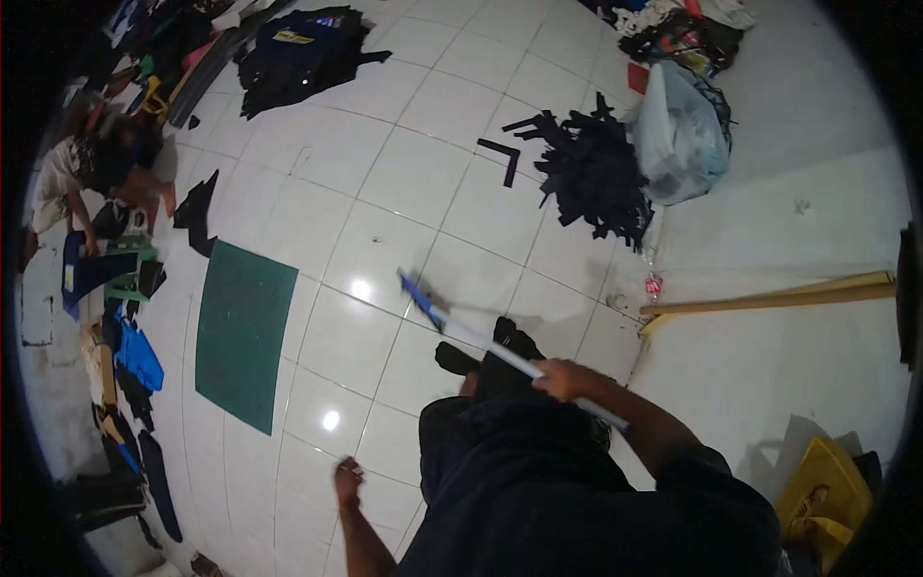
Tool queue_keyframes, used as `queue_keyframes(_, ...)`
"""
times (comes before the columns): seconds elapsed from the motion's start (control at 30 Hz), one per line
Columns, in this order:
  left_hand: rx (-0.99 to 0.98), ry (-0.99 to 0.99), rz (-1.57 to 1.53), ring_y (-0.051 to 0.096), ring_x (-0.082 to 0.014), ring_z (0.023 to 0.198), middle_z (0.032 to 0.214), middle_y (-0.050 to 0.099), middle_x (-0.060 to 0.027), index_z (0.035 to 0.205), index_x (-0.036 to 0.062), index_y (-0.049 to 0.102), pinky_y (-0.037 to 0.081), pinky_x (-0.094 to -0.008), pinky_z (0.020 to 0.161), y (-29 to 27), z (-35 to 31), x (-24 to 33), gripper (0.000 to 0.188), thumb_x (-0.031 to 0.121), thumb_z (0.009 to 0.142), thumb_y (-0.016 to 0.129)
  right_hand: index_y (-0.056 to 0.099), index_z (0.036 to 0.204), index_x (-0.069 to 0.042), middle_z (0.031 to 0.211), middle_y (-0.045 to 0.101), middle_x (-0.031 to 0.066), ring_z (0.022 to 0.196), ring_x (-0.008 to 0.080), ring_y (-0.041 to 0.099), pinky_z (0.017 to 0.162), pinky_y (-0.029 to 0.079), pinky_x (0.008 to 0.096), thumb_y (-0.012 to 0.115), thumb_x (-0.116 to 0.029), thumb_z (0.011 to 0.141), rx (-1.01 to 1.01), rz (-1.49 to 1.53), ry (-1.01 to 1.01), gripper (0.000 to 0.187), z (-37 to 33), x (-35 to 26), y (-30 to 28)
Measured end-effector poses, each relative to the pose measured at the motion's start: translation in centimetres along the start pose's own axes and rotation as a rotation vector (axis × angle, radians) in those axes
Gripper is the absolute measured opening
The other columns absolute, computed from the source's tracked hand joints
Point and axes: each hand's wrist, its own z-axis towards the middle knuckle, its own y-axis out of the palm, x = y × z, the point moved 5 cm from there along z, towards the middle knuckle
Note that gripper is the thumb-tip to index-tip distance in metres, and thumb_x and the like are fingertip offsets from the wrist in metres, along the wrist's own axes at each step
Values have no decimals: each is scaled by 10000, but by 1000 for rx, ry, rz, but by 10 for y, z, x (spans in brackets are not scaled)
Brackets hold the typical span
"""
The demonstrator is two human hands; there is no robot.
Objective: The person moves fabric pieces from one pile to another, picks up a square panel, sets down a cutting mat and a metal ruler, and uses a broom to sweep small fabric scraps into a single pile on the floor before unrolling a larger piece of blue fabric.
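My right hand [565, 380] is wrapped round the pale handle of a broom [490, 348], which slants across in front of my legs. The broom's narrow blue head is low over the white tiles, ahead and to the left of my feet; its bristles are too blurred to make out. Off to my left side hangs my left hand [349, 473], its fingers curled in, apart from the broom, with nothing visible in it. Both my feet, in dark coverings, stand on the tiled floor [385, 236].
A green mat [245, 337] lies at left. Dark fabric scraps [591, 173] are heaped beside a plastic bag [681, 139] by the right wall. Dark cloth [303, 58] lies at the far left. Another person [106, 173] sits at the left edge. Wooden strips [769, 293] lean at right.
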Motion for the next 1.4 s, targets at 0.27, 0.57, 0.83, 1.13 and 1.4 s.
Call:
queue_keyframes(0.27,86,396,6,491,-123,710,876,520,-39,1068,53,490,401,-245,619,70,-29,193,314,274,846,478,569,907,3,797,598,222,729,332,604,673,490,425,518,-176,715,449,-408,482,267,-30,248,-103)
queue_keyframes(0.57,-28,-234,173,511,-157,569,742,521,-57,900,65,522,405,-276,449,105,5,1,253,300,808,515,405,1215,-142,656,592,155,553,269,601,509,489,380,477,-192,811,639,14,742,414,-189,263,-160)
queue_keyframes(0.83,55,-114,89,515,-154,598,760,515,-59,992,98,506,384,-272,465,189,-7,57,246,263,810,497,458,1190,-198,1035,579,116,961,301,544,827,426,408,476,-330,820,480,-379,495,393,-184,334,-281)
queue_keyframes(1.13,13,227,102,551,-151,636,823,563,-79,1095,23,477,404,-245,505,403,-83,164,352,239,818,496,482,1185,-226,1166,520,42,1078,245,484,914,380,366,459,-408,808,253,-520,487,420,-133,466,-460)
queue_keyframes(1.4,97,-96,112,544,-170,567,775,574,-71,1048,57,511,430,-285,465,439,-141,49,354,300,794,556,228,1327,-205,1298,335,170,1205,378,290,974,179,560,594,-416,712,402,-629,739,746,-122,554,-489)
